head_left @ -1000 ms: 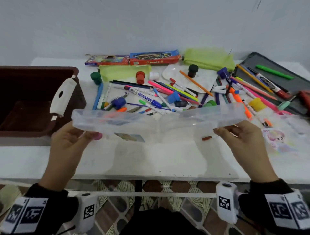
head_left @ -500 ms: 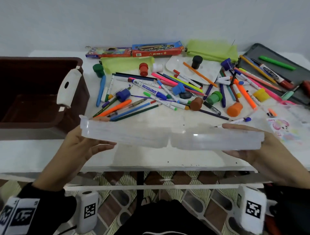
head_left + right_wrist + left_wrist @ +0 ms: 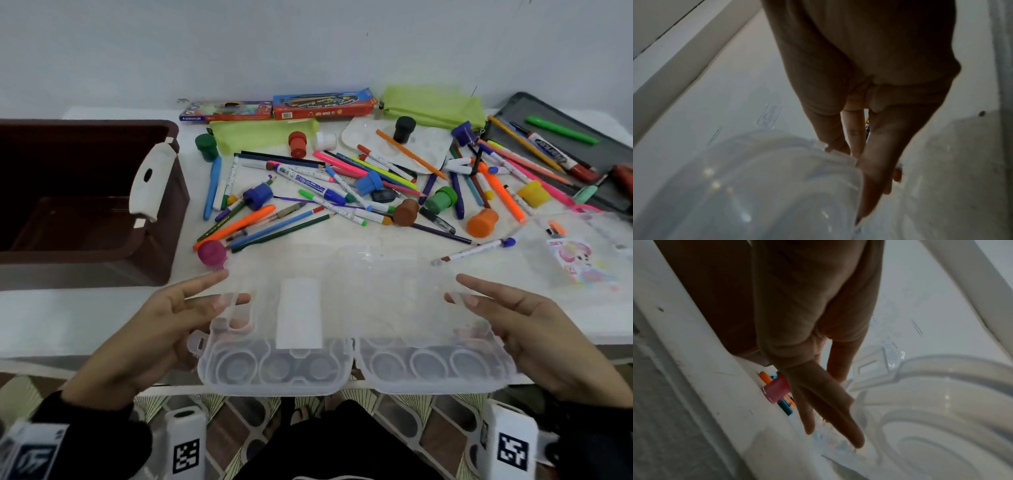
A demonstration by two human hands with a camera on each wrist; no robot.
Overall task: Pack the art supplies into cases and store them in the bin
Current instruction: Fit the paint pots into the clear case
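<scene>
A clear plastic case [image 3: 356,342] with round wells lies open and flat at the table's near edge, held between both hands. My left hand [image 3: 219,294] presses its left end with straight fingers, and the case [image 3: 931,402] shows beside that hand [image 3: 834,438] in the left wrist view. My right hand [image 3: 462,291] presses the right end, fingers straight too [image 3: 869,203]. A heap of pens, markers and pencils [image 3: 325,192] with small paint jars covers the table's middle. A pink jar [image 3: 211,252] stands just beyond my left fingertips. The brown bin [image 3: 154,260] stands empty at the left.
Two crayon boxes [image 3: 323,102] and two green pouches [image 3: 435,106] lie along the back. A white palette [image 3: 428,150] sits among the pens. A dark open case [image 3: 565,113] with markers is at the far right, a sticker sheet [image 3: 579,260] nearer.
The clear case has come down and toward me, from edge-on above the pens to open and flat at the table's near edge. Both hands' fingers have straightened along its ends.
</scene>
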